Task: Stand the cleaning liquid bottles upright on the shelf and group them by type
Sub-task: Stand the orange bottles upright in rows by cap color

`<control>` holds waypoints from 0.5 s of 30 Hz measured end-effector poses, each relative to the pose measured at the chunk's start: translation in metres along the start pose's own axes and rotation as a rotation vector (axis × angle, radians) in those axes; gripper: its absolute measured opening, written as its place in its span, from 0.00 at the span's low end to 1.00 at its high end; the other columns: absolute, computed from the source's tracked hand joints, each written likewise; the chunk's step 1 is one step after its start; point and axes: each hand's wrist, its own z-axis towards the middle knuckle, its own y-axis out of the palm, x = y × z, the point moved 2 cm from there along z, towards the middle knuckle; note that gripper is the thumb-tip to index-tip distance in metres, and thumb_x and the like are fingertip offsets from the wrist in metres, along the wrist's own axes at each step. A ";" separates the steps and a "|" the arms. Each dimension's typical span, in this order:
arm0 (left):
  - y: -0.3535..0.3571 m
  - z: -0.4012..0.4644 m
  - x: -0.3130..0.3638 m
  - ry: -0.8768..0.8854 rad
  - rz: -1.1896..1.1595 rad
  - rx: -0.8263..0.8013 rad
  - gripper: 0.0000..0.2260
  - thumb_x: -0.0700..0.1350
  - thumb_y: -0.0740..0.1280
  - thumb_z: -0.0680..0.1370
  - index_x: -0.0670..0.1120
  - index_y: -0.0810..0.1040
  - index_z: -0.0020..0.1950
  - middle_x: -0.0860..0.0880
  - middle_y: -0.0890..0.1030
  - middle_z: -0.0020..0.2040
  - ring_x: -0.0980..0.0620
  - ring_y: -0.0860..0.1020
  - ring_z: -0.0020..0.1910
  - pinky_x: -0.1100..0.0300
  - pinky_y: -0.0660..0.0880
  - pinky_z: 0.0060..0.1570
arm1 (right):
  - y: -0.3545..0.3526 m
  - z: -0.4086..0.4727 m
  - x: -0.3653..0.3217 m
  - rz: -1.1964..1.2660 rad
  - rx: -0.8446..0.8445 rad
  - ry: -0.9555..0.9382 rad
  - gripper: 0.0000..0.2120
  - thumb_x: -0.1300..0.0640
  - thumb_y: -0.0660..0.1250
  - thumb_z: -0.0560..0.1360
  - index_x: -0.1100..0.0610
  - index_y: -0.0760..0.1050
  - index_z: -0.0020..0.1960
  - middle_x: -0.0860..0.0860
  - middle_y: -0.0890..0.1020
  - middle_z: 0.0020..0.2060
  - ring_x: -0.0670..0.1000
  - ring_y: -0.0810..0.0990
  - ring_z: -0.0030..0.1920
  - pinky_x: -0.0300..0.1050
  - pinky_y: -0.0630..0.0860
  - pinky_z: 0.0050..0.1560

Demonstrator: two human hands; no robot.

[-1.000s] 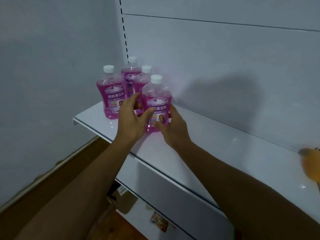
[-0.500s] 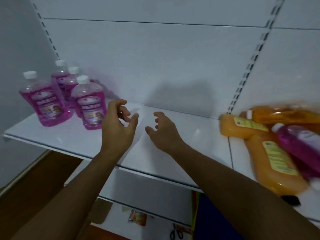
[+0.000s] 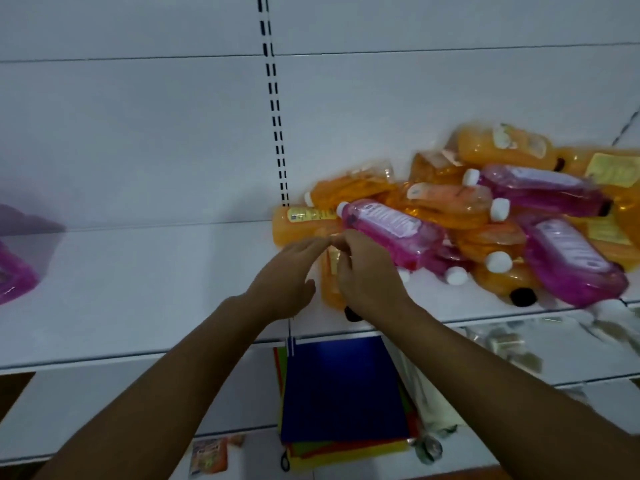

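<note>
On the right half of the white shelf [image 3: 138,289] lies a jumbled pile of orange bottles [image 3: 446,209] and pink bottles [image 3: 568,261], all on their sides. The nearest pink bottle [image 3: 388,230] rests on top of the pile, with its white cap pointing left. My left hand [image 3: 287,275] reaches toward its neck with straight fingers. My right hand [image 3: 367,271] is just below that bottle, its fingers loosely curled at the neck, with no grip showing. It covers part of an orange bottle [image 3: 329,289] lying at the shelf front. A pink bottle [image 3: 14,275] shows at the left edge.
A black slotted upright [image 3: 273,98] runs down the white back panel. On the lower shelf lies a blue folder [image 3: 343,389] on coloured sheets, with small packets [image 3: 207,459] beside it. The shelf's front edge crosses under my forearms.
My view swung right, from the standing pink bottles to the pile. Both hands let go of the pink bottle and moved right to the nearest lying pink bottle.
</note>
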 end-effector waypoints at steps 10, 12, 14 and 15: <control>0.006 0.019 0.000 0.236 0.320 -0.362 0.43 0.45 0.70 0.73 0.58 0.46 0.79 0.55 0.48 0.80 0.49 0.44 0.78 0.43 0.56 0.75 | 0.002 -0.032 0.029 -0.089 -0.069 0.081 0.13 0.53 0.62 0.79 0.52 0.69 0.63 0.50 0.73 0.60 0.49 0.75 0.55 0.41 0.73 0.54; 0.003 0.014 -0.006 0.231 0.274 -0.349 0.41 0.47 0.70 0.73 0.58 0.48 0.79 0.56 0.49 0.80 0.50 0.44 0.78 0.43 0.59 0.73 | 0.009 -0.032 0.027 0.005 -0.075 0.094 0.18 0.50 0.66 0.77 0.50 0.67 0.64 0.48 0.69 0.61 0.47 0.73 0.57 0.37 0.69 0.53; 0.000 0.008 -0.013 0.218 0.231 -0.345 0.41 0.49 0.71 0.74 0.58 0.49 0.78 0.57 0.50 0.79 0.50 0.44 0.78 0.43 0.61 0.72 | 0.016 -0.032 0.026 0.076 -0.138 0.108 0.26 0.47 0.71 0.72 0.46 0.64 0.66 0.45 0.67 0.62 0.45 0.71 0.58 0.38 0.68 0.54; -0.002 0.005 -0.016 0.214 0.218 -0.341 0.40 0.50 0.71 0.74 0.58 0.49 0.78 0.57 0.51 0.79 0.51 0.44 0.78 0.43 0.62 0.72 | 0.019 -0.032 0.025 0.097 -0.172 0.107 0.30 0.46 0.73 0.70 0.45 0.62 0.67 0.45 0.67 0.63 0.45 0.70 0.60 0.39 0.69 0.56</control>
